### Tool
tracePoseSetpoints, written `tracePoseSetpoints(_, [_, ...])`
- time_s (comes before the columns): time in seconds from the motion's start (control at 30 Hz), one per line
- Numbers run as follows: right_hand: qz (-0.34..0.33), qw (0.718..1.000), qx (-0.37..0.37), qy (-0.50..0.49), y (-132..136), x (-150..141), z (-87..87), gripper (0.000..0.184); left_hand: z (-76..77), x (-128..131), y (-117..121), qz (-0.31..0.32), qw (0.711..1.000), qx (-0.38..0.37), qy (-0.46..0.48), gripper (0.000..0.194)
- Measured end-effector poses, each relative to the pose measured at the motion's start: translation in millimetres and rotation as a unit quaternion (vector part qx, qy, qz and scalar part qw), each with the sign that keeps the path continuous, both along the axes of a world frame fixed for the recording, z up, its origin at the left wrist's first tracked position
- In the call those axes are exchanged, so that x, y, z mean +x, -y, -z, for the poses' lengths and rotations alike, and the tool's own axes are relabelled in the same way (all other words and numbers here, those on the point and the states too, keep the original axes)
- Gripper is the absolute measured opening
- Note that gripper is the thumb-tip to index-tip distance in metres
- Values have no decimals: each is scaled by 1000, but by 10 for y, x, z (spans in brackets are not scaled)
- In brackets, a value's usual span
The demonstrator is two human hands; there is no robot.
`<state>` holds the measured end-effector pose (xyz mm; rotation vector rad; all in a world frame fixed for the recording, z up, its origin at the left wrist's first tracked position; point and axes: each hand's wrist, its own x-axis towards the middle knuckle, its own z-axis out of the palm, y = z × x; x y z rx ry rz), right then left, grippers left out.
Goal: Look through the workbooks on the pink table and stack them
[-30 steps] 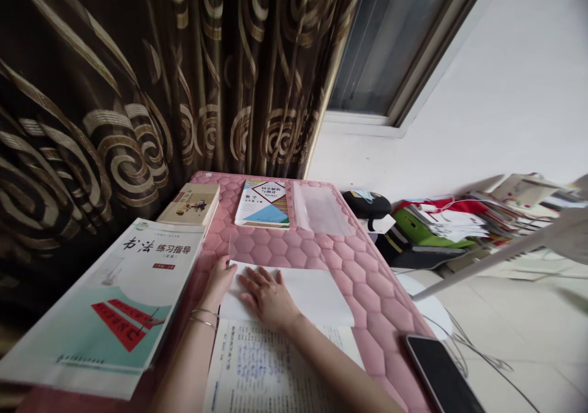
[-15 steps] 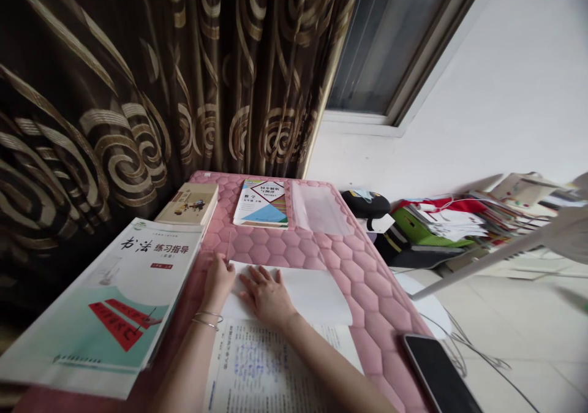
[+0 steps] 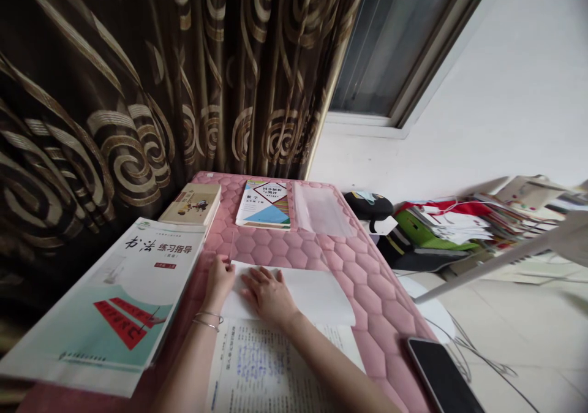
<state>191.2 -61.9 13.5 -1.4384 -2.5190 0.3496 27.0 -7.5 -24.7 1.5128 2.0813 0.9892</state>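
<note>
A book (image 3: 257, 373) lies open in front of me, its printed page with blue handwriting nearest and a blank white page or cover flap (image 3: 316, 293) beyond it. My right hand (image 3: 271, 291) rests flat on the white part, fingers spread. At that part's far left corner, my left hand (image 3: 221, 278) has its fingers closed on the book's edge; the exact pinch is hidden. A clear plastic sheet (image 3: 280, 249) shows faintly past the white edge, on the pink mat.
On the left lie a calligraphy workbook (image 3: 114, 296) and a beige book (image 3: 193, 204). Farther back are a math workbook (image 3: 265, 203) and a translucent cover (image 3: 321, 209). A phone (image 3: 441, 373) lies at the right edge; a lamp (image 3: 496, 263) stands beyond.
The view has shifted very slightly. Both hands stay in nearly the same place on the book.
</note>
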Motion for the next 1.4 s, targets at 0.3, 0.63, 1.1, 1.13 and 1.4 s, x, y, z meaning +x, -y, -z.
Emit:
tracePoseSetpoints(0.3, [7, 1000, -1, -1, 5, -9, -43, 43, -54, -8, -30, -3, 999, -47, -24, 20])
tracePoseSetpoints(0.63, [15, 1000, 21, -4, 122, -2, 35, 44, -218, 118, 82, 69, 982, -17, -177, 28])
tracePoseSetpoints(1.1, [16, 1000, -5, 5, 103, -6, -17, 42, -489, 288, 17, 275, 880, -37, -386, 33])
tracePoseSetpoints(1.13, [16, 1000, -6, 6, 101, -7, -25, 42, -515, 309, 14, 279, 876, -40, -391, 31])
tracePoseSetpoints(1.4, [15, 1000, 7, 6, 100, -4, -38, 45, -514, 361, -4, 295, 861, -41, -412, 24])
